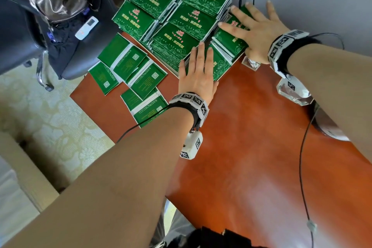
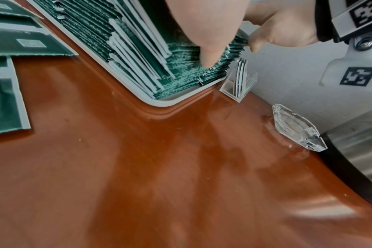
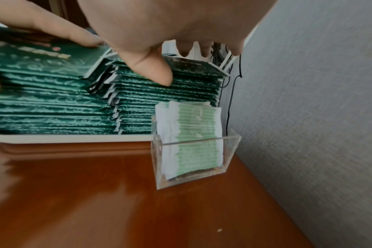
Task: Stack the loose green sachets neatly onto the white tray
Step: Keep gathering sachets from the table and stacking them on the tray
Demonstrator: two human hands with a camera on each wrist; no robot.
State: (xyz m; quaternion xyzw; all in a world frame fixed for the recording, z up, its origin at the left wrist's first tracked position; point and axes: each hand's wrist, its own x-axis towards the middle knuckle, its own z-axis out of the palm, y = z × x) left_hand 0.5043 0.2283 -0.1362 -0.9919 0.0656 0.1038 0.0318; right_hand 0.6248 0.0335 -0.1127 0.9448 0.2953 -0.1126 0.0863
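- desk (image 1: 251, 127): glossy red-brown wood, reflective, set against a grey textured wall (image 3: 319, 117); pale patterned carpet (image 1: 50, 117) below on the left
- white tray (image 2: 159, 104): rounded rim, sits at the far end of the desk, packed with stacked green sachets (image 1: 177, 18) in several piles, foil-like packs with pale wave print, serrated edges
- loose green sachets (image 1: 132, 74): about six, flat on the desk left of the tray, back side up, overlapping, white strips and QR squares showing
- left hand (image 1: 196, 72): fingers straight and spread, palm down, pressing on the near tray pile
- right hand (image 1: 255, 26): fingers splayed flat on the right-hand pile, thumb against the pile's side in the wrist view
- clear acrylic holder (image 3: 193, 151): just beside the tray's corner by the wall, holds pale green and white packets upright
- faceted glass ashtray (image 2: 297, 129): near the wall, apart from the tray, next to a steel kettle (image 2: 355, 151)
- black chair (image 1: 30, 36) with a silvery bag and a white remote (image 1: 86, 27), off the desk's left
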